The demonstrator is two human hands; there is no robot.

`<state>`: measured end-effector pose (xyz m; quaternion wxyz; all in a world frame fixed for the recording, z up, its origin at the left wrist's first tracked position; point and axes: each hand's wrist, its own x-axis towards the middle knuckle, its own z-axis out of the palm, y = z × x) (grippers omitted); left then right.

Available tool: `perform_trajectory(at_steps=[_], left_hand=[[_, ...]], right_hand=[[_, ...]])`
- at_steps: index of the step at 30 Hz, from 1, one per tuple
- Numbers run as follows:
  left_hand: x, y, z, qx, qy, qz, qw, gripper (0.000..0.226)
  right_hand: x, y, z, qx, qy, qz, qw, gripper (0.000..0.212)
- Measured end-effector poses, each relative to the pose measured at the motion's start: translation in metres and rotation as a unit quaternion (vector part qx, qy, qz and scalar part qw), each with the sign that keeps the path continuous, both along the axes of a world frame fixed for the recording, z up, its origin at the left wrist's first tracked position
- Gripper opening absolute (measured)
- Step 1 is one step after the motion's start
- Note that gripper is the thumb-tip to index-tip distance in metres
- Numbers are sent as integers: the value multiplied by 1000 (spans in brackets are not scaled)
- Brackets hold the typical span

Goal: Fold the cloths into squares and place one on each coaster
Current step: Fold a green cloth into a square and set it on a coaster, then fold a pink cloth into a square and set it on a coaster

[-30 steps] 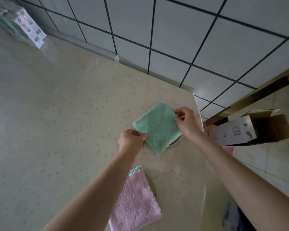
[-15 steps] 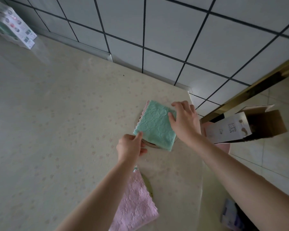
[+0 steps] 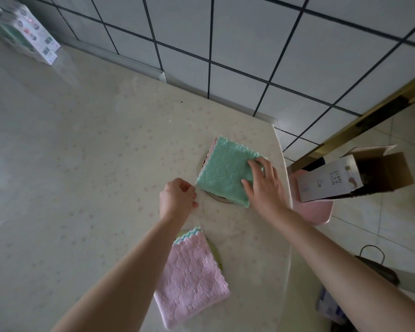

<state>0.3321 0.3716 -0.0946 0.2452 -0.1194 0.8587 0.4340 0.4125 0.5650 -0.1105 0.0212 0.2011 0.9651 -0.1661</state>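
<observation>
My right hand (image 3: 264,185) lies flat, fingers straight, pressing the folded green cloth (image 3: 225,171) onto the far coaster (image 3: 216,198). My left hand (image 3: 177,197) is curled beside the cloth's near-left corner; I cannot tell whether it pinches it. The pink cloth (image 3: 192,279) covers the near coaster (image 3: 217,256).

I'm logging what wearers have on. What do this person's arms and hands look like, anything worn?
The left hand and right hand are ungloved; no ring, watch or bracelet shows. The left forearm and right forearm are bare to the frame edge, no sleeve in view.
</observation>
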Motion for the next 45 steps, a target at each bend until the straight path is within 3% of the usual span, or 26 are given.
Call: perform_trajectory(at_steps=[9,14,17,21,27,31,34,37,45], left_hand=[[52,-78,8,-104,147,-60,982,13],[103,-112,8,-107,91,15,990,26],[135,-121,8,-86,83,53,991,29],[165,-123,7,-60,48,96,992,24],[189,-124,11,-51,-21,102,993,16],[196,-123,9,-15,-74,156,985,18],[201,-119,7,40,-112,194,974,14],[208,-109,9,110,-147,221,958,12],[209,-99,4,132,-153,237,950,7]], right_hand=[[66,-56,10,15,36,63,997,46],[99,-99,14,-15,60,91,994,28],[109,-119,16,-60,35,112,991,29],[112,-133,22,-202,-55,30,977,27],[97,-139,22,-262,-94,-66,958,33],[84,-141,30,-289,-139,-69,945,22],[77,-140,35,-281,-122,-18,952,18],[70,-136,41,-305,-84,22,948,29],[67,-115,35,-330,-47,-3,943,30]])
